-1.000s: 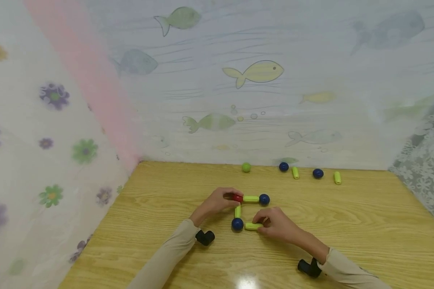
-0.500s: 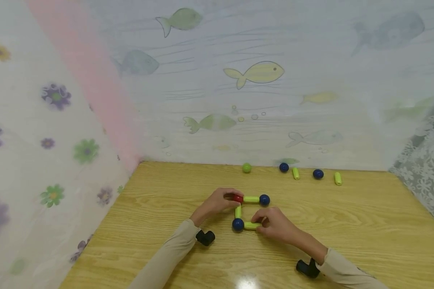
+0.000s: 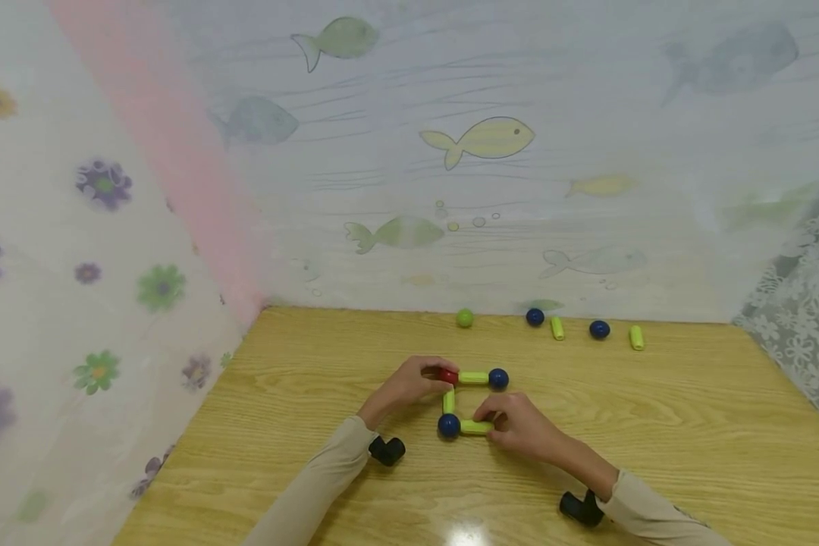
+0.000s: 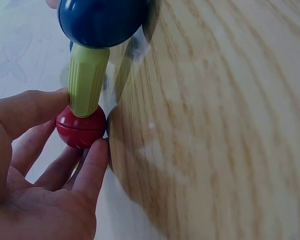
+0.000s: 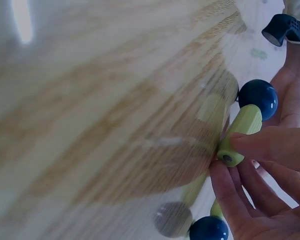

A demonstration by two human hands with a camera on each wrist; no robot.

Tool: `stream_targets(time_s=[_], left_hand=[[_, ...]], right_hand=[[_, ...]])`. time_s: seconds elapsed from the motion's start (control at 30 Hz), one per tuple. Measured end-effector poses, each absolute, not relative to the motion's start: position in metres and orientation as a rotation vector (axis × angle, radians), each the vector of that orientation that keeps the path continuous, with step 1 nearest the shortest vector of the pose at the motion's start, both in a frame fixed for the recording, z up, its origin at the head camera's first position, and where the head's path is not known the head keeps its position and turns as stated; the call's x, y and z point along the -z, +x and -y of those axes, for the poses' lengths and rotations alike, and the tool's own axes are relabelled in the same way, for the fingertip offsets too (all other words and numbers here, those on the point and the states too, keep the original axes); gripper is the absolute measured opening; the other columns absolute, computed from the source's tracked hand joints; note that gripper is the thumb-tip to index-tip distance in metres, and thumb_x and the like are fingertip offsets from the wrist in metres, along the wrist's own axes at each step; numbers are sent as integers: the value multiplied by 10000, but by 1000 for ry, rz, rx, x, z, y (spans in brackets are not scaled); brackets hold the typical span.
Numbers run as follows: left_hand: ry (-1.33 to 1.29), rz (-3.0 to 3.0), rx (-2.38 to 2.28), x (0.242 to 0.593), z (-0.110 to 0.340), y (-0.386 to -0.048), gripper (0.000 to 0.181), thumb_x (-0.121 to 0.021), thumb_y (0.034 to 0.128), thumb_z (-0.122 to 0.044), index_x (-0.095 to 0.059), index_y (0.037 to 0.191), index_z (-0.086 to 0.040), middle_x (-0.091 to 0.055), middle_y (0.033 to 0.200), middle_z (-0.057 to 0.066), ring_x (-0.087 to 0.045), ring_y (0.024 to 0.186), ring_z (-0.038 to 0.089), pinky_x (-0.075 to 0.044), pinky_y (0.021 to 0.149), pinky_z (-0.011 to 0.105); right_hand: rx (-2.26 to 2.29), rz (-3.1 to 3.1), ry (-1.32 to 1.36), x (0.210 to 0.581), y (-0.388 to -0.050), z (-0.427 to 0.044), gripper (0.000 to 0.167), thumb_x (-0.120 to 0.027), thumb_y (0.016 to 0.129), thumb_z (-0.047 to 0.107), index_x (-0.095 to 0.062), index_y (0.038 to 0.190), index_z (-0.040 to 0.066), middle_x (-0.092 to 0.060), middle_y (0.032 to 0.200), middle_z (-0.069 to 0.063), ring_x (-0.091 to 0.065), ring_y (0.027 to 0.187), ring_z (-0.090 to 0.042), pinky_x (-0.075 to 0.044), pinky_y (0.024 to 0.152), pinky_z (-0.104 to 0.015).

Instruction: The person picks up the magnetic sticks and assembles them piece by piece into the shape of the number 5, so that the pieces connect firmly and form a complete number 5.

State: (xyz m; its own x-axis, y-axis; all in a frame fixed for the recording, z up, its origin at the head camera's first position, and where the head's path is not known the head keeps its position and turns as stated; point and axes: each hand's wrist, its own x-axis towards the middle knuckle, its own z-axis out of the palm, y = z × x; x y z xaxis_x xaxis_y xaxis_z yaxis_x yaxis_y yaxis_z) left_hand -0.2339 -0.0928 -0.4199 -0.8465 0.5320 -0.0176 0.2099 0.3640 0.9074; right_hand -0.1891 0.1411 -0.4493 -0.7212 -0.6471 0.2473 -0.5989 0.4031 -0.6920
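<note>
Table (image 3: 300,341), wood-grained, bearing all pieces. Left hand (image 3: 412,381): thumb and fingers pinching the red ball (image 4: 81,131), apparently to brace the corner where the top rod (image 3: 474,378) and side rod (image 3: 448,403) meet. Right hand (image 3: 519,426): thumb and fingers pinching the held rod (image 3: 473,427) towards its outer end, which seemingly leaves the inner end free to butt against the near blue ball (image 3: 449,426). Far blue ball (image 3: 498,379): at the top rod's right end, untouched by either hand. By the table's far edge, seemingly set back for working room: two loose blue balls (image 3: 599,329), green ball (image 3: 465,318), two loose rods (image 3: 637,337).
</note>
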Motion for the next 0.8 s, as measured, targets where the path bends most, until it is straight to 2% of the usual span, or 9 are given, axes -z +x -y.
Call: stream_targets(time_s=[0.23, 0.43, 0.6, 0.8], left_hand=[[666, -2339, -1499, 443, 93, -246, 269, -630, 904, -41, -644, 1169, 2, -614, 1161, 128, -573, 1079, 283, -463, 906, 380], [652, -2367, -1473, 452, 94, -252, 255, -661, 895, -101, -675, 1150, -92, -629, 1127, 31, -587, 1032, 181, -468, 886, 322], [655, -2370, -1459, 452, 93, -252, 267, -659, 899, -116, -671, 1164, -88, -626, 1135, 15, -581, 1049, 163, -462, 901, 304], [650, -2347, -1481, 453, 94, -252, 273, -655, 901, -108, -661, 1171, -72, -623, 1140, 34, -588, 1031, 168, -475, 872, 300]], right_hand=[[1248, -2582, -1140, 452, -189, -143, 287, -668, 727, -152, -682, 948, 30, -658, 931, -62, -636, 811, -165, -543, 683, -270], [1234, -2557, -1132, 452, -190, -146, 260, -651, 753, -127, -677, 965, 21, -655, 947, -72, -640, 822, -199, -543, 693, -279], [1209, -2527, -1110, 444, -198, -153, 240, -640, 782, -96, -669, 986, 26, -649, 933, -72, -623, 840, -205, -537, 696, -296], [1295, -2516, -1049, 426, -220, -159, 177, -658, 847, -41, -653, 1024, -30, -640, 952, -154, -616, 853, -274, -540, 684, -310]])
